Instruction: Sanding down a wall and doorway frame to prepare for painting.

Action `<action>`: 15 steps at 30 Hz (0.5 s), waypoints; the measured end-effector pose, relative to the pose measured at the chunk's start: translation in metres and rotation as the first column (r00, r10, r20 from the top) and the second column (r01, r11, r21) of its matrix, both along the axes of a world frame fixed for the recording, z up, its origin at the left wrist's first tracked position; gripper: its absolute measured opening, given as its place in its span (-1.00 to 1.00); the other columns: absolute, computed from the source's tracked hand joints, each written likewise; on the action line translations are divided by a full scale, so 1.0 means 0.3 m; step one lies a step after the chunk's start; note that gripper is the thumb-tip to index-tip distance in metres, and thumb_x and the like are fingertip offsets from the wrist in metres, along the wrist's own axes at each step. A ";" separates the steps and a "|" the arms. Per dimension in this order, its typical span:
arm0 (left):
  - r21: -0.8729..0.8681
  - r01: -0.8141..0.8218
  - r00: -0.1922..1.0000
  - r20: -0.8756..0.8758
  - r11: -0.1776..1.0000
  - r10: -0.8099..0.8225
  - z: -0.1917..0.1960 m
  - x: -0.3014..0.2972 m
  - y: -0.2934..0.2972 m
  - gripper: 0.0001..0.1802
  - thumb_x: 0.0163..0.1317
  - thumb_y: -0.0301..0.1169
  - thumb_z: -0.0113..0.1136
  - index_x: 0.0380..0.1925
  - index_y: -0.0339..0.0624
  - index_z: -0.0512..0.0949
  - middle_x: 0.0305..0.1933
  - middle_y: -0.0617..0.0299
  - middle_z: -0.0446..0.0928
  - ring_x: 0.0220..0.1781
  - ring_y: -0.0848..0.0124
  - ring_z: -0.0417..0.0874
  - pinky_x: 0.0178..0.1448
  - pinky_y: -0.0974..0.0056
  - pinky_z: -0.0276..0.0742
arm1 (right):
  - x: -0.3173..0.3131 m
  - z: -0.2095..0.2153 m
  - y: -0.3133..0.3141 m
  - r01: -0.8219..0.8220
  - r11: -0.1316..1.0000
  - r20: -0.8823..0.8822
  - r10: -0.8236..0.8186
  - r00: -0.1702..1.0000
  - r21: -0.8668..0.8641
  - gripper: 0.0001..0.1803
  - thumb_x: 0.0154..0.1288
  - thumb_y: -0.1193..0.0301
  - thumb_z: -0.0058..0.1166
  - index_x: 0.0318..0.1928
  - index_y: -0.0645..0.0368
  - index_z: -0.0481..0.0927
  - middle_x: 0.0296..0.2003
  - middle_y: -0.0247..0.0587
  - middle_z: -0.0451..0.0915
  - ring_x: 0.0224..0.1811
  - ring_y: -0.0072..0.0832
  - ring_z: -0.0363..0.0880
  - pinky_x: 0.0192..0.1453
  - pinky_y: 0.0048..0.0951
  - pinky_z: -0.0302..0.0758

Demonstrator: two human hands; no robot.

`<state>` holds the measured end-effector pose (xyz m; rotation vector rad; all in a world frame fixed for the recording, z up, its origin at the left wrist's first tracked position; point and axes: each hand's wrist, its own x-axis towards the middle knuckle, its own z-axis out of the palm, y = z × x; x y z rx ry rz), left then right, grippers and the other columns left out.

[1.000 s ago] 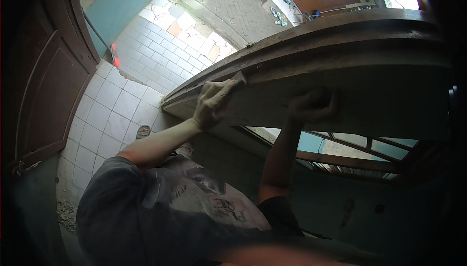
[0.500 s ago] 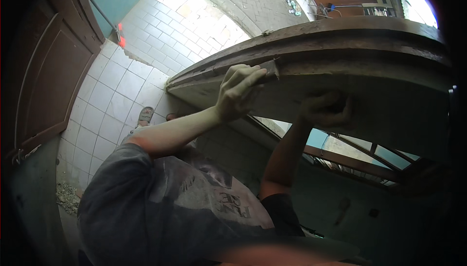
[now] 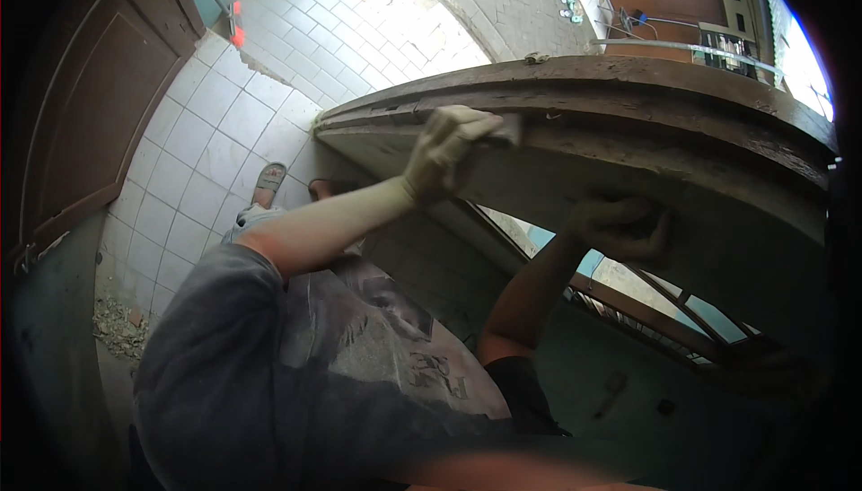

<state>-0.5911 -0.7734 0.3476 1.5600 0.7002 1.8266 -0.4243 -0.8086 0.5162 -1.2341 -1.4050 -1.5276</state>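
Observation:
My left hand (image 3: 442,152) is closed on a small flat scraper-like piece (image 3: 507,130), grey-brown and blurred. Its edge lies against the dark grooved wooden frame (image 3: 628,96) that runs across the view, where the wood meets a pale wall face (image 3: 530,168). A small curled shaving or splinter (image 3: 552,116) sits on the wood just right of the piece. In shadow below the frame, my right hand (image 3: 620,226) has its fingers curled against the wall face. Whatever those fingers may hold is hidden.
A brown panelled door (image 3: 99,105) stands at the left, above white floor tiles (image 3: 193,145). Rubble (image 3: 121,325) lies by the wall at lower left. A red-ended broom-like tool (image 3: 235,24) leans near the doorway. Window panes (image 3: 646,293) show below my right hand.
My left hand and the scraper-like piece have slid left along the wooden frame, away from the curled shaving. The whole view has shifted slightly. My right hand stays curled at the wall.

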 end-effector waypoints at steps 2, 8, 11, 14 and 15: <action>-0.025 -0.060 0.995 -0.084 0.998 0.058 -0.210 0.000 -0.010 -0.57 0.21 -0.64 0.21 0.11 -0.21 0.58 0.02 0.07 0.58 0.07 0.08 0.58 0.16 0.11 0.55 | -0.006 -0.003 0.022 -0.044 0.999 -0.032 0.045 0.999 0.022 -0.66 0.36 0.30 0.02 -0.04 0.33 0.52 -0.06 0.00 0.42 0.01 -0.21 0.43 0.08 -0.12 0.43; 0.018 -0.028 0.998 0.064 0.999 0.026 0.076 0.022 -0.056 -0.59 0.23 -0.62 0.26 0.11 -0.22 0.58 0.01 0.07 0.59 0.05 0.11 0.61 0.16 0.10 0.57 | 0.001 -0.006 0.012 -0.019 0.998 -0.051 0.022 0.998 0.062 -0.71 0.33 0.34 0.01 -0.08 0.32 0.53 -0.11 -0.02 0.43 -0.03 -0.23 0.42 0.04 -0.15 0.43; 0.108 -0.058 0.998 0.027 0.992 0.056 0.069 0.040 0.001 -0.56 0.21 -0.59 0.24 0.14 -0.20 0.58 0.03 0.06 0.60 0.05 0.10 0.59 0.16 0.08 0.57 | -0.010 0.015 0.015 0.052 0.998 0.042 -0.053 0.998 0.039 -0.72 0.34 0.35 0.00 -0.07 0.31 0.52 -0.10 -0.01 0.42 -0.04 -0.24 0.42 0.01 -0.18 0.44; 0.025 -0.022 0.997 -0.068 0.999 0.024 -0.184 -0.006 -0.023 -0.58 0.23 -0.63 0.21 0.12 -0.24 0.58 -0.01 0.07 0.61 0.07 0.11 0.59 0.13 0.06 0.56 | -0.019 0.014 0.033 -0.046 0.999 0.040 0.045 0.998 0.018 -0.71 0.36 0.35 -0.01 -0.05 0.32 0.50 -0.08 0.00 0.39 -0.05 -0.25 0.42 -0.03 -0.21 0.46; -0.048 -0.050 0.994 -0.101 0.998 0.045 -0.225 -0.014 -0.033 -0.58 0.23 -0.65 0.20 0.12 -0.24 0.58 -0.01 0.08 0.61 0.06 0.11 0.59 0.14 0.06 0.55 | -0.028 0.009 0.035 -0.039 0.999 0.040 0.039 0.998 0.022 -0.71 0.36 0.35 -0.01 -0.05 0.32 0.50 -0.08 0.00 0.39 -0.05 -0.25 0.42 -0.03 -0.21 0.46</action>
